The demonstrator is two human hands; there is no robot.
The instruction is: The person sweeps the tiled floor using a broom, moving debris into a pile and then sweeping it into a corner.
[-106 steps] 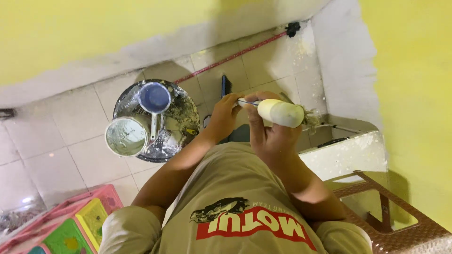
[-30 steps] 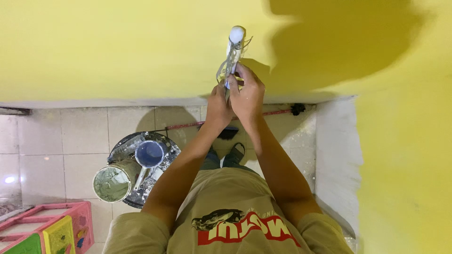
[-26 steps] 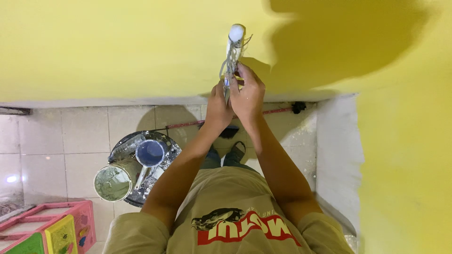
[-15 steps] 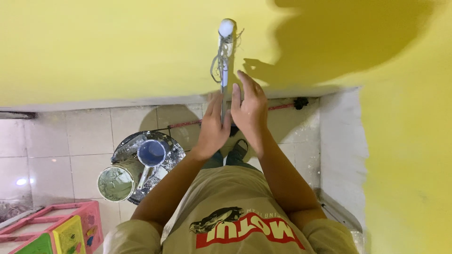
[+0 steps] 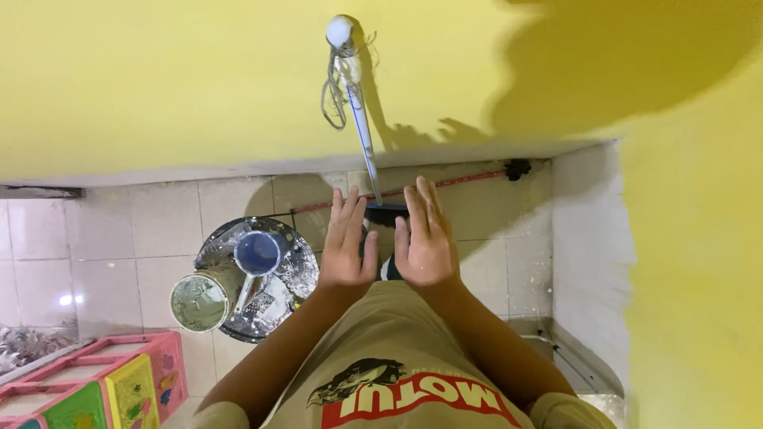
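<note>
Roller [image 5: 342, 36] at upper centre has just been released against wall [image 5: 159, 79]; left hand [image 5: 347, 242] and right hand [image 5: 424, 238] are drawn back, fingers spread, empty

A round, paint-spattered metal basin [image 5: 270, 298] sits on the pale tiled floor [image 5: 103, 238], holding a blue cup [image 5: 257, 253]. A paint-smeared can [image 5: 199, 302] leans at its left edge. A pink and yellow plastic crate [image 5: 103, 389] stands in the lower left corner. A thin red rod [image 5: 445, 184] lies along the base of the yellow wall [image 5: 159, 79].
</note>
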